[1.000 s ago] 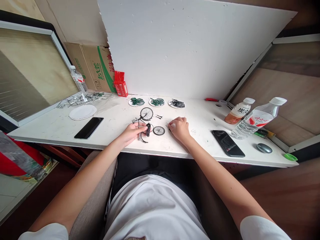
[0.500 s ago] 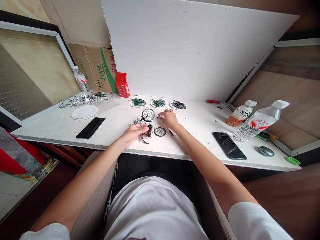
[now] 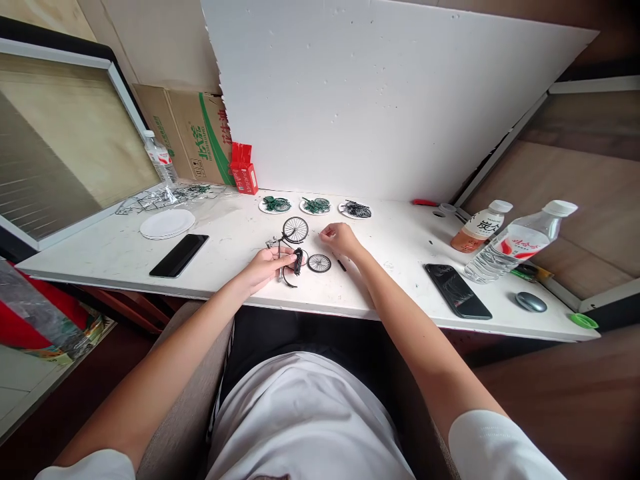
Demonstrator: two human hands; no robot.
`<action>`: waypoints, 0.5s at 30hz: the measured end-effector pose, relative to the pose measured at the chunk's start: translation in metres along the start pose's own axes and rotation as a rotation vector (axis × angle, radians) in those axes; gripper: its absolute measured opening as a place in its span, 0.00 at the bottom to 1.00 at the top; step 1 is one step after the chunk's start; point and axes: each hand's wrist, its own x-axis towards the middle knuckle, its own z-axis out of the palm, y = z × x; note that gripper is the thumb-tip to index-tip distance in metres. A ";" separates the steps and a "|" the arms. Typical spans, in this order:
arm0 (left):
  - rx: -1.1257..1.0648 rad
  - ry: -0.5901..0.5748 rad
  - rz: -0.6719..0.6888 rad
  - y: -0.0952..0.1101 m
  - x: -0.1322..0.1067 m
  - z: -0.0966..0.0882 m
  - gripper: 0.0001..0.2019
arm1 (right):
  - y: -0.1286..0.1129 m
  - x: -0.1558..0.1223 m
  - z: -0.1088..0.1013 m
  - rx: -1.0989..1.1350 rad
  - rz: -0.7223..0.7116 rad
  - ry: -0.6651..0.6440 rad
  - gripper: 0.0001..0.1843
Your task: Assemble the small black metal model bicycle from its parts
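A black model bicycle point(image 3: 298, 261) with one spoked wheel point(image 3: 295, 230) fitted is in my left hand point(image 3: 267, 268), its frame pinched between thumb and fingers. Just right of it a loose spoked wheel point(image 3: 319, 263) lies flat on the white table point(image 3: 240, 260). My right hand point(image 3: 340, 238) hovers over or rests on the table beyond that wheel, thumb and fingertips pressed together; whatever is in the pinch is too small to make out. Near the right wrist lies a short black stick-like part point(image 3: 342, 265).
Behind the hands stand white plates of dark green parts point(image 3: 317, 205) and black parts point(image 3: 355, 210). Phones lie at left point(image 3: 179, 256) and right point(image 3: 457, 291). Bottles point(image 3: 520, 243), a mouse point(image 3: 531, 302) and a green cap point(image 3: 583, 321) occupy the right end. A red box point(image 3: 244, 175) is at the back.
My right hand's fingers have drawn together into a pinch, and the hand has shifted slightly right. My left hand and the bicycle have stayed nearly still.
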 end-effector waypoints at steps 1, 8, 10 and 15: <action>-0.003 0.002 -0.001 0.000 0.000 0.000 0.21 | 0.004 -0.003 -0.008 0.109 0.015 -0.021 0.09; -0.023 -0.001 -0.010 0.001 -0.001 -0.001 0.21 | 0.054 -0.040 -0.059 0.305 0.152 0.129 0.12; -0.035 -0.007 -0.015 0.003 -0.001 -0.001 0.20 | 0.065 -0.048 -0.064 0.334 0.235 0.113 0.13; -0.013 0.040 0.008 0.017 -0.003 -0.010 0.20 | 0.070 -0.051 -0.063 0.348 0.298 0.090 0.12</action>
